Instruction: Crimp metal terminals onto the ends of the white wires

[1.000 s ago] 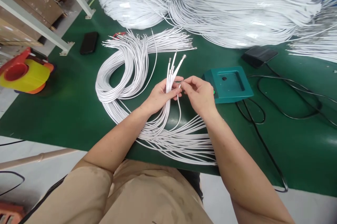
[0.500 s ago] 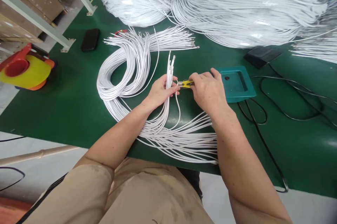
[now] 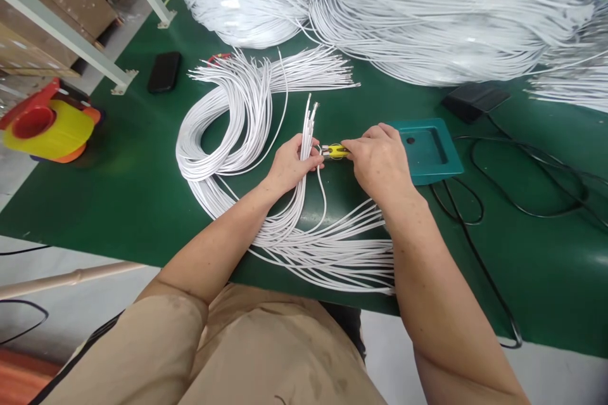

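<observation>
My left hand [image 3: 295,163] is closed round several white cables [image 3: 307,132], their ends pointing up and away from me. One single cable [image 3: 323,192] curves apart from these and its end is at my left fingertips. There the metal jaws of small yellow-handled pliers [image 3: 336,151] meet it; whether they grip the cable I cannot make out. My right hand [image 3: 380,158] is wrapped round the pliers' handles, mostly hiding them. The looped cable bundle [image 3: 192,145] lies to the left, with more loose ends [image 3: 342,259] spread in front of my body.
A huge heap of white cables [image 3: 427,12] covers the table's back. Beside my right hand sits a teal tray [image 3: 456,169], with a black box [image 3: 475,101] and black cords [image 3: 536,215] beyond. At the left are a black phone-like object [image 3: 164,72] and a yellow-and-red tape dispenser [image 3: 57,129].
My right hand has rolled slightly on the pliers, its fingers drawn closer together over the handles. The left hand and the cables have hardly moved.
</observation>
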A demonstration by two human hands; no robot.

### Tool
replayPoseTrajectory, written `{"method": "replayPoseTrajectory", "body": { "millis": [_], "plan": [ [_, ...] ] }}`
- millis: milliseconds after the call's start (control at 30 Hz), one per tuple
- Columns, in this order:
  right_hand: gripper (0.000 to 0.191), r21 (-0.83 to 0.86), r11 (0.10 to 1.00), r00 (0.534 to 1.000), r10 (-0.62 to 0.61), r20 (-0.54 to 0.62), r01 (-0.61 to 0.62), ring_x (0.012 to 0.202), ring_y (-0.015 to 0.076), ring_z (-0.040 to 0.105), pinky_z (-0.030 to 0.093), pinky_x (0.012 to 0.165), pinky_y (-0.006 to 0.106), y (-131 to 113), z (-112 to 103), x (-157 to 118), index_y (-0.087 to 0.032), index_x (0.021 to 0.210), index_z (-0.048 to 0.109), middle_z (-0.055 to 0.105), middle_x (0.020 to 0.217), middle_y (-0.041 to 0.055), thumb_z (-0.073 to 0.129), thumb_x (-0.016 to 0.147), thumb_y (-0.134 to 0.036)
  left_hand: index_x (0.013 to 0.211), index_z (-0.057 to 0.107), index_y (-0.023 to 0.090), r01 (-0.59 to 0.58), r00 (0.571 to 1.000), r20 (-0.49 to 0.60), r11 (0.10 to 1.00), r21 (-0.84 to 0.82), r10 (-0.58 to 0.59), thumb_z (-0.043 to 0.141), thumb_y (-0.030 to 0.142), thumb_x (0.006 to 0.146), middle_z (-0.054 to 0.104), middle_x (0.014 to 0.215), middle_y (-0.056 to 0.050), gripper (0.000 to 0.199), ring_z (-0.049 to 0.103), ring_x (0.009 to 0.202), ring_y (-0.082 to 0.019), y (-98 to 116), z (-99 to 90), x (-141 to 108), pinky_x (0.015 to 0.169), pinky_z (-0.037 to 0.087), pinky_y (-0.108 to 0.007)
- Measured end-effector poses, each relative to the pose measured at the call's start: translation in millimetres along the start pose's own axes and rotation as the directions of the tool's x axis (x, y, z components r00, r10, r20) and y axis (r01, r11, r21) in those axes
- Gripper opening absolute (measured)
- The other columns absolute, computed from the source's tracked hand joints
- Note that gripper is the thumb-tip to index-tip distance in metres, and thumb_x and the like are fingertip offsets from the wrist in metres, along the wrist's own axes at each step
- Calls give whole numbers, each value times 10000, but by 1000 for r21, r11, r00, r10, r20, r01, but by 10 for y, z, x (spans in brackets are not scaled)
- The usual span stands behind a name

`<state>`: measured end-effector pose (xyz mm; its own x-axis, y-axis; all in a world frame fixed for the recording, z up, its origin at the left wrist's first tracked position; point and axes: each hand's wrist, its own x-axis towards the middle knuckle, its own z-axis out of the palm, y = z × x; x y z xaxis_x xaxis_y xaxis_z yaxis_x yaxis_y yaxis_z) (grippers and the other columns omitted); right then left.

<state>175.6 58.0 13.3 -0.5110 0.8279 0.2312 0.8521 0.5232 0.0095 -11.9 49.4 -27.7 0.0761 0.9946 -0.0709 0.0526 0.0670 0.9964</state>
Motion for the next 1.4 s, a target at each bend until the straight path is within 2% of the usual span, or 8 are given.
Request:
{"method": "replayPoseTrajectory", "body": {
  "millis": [200,367,500,700,833,967,1167,1400],
  "plan": [
    [296,30,999,1000,24,8,-25,1029,285,583,298,1103,534,-28,-46,-28,-152,1009,734,735,930,108,456,912,-120,971,587,167,-9,1000,9,999,48,9,736,160,652,653,756,31,353,663,628,-111,-25,-15,17,644,522,-246],
    [386,15,941,922,333,-199,-337,1368,342,395,115,1138,679,63,-76,-138,-158,1326,570,541,1423,164,429,980,-257,991,591,162,9,999,31,999,52,-10,720,162,662,645,767,28,354,677,640,-120,2,-20,12,630,518,-240],
    [434,25,914,895,401,-194,-404,1377,375,386,173,1096,702,142,-4,-173,-139,1374,520,514,1437,208,403,987,-295,1001,595,149,34,999,35,998,48,-35,716,156,674,624,751,31,349,682,652,-120,64,-34,-12,627,516,-229],
    [359,183,945,923,308,-232,-270,1233,352,499,337,1033,569,58,-122,-147,-136,1238,627,611,1324,184,445,963,-278,979,592,159,17,1000,-13,999,-52,-18,762,202,668,668,1024,-27,357,680,685,-104,157,-82,-53,573,478,-201],
    [244,439,891,993,-114,-31,115,946,233,606,460,845,361,-229,-223,-133,-186,943,735,729,991,92,502,949,-256,999,556,178,3,999,35,981,-193,3,815,273,655,681,937,-7,441,638,663,-81,163,-87,-55,567,446,-189],
    [207,428,899,900,-262,350,95,852,229,625,436,698,313,-549,-293,-129,-174,805,746,707,830,110,574,903,-234,1023,581,181,31,999,47,968,-249,-20,831,257,652,675,914,-1,454,641,731,-90,178,-88,-66,620,453,-196],
    [285,614,741,618,-356,701,-270,500,107,551,386,496,243,-496,-434,-143,-159,698,657,716,763,61,502,909,-272,1014,689,159,230,969,156,927,-296,-191,813,225,667,666,966,-30,374,631,896,-136,251,-82,-113,759,510,-249],
    [207,741,383,833,281,476,-552,421,83,552,455,436,190,-311,-334,-70,-166,760,615,623,572,-12,534,898,-296,1077,648,189,81,987,151,974,-210,-50,814,246,679,654,842,18,435,604,739,-91,156,-54,-127,739,490,-244]
  ]
}}
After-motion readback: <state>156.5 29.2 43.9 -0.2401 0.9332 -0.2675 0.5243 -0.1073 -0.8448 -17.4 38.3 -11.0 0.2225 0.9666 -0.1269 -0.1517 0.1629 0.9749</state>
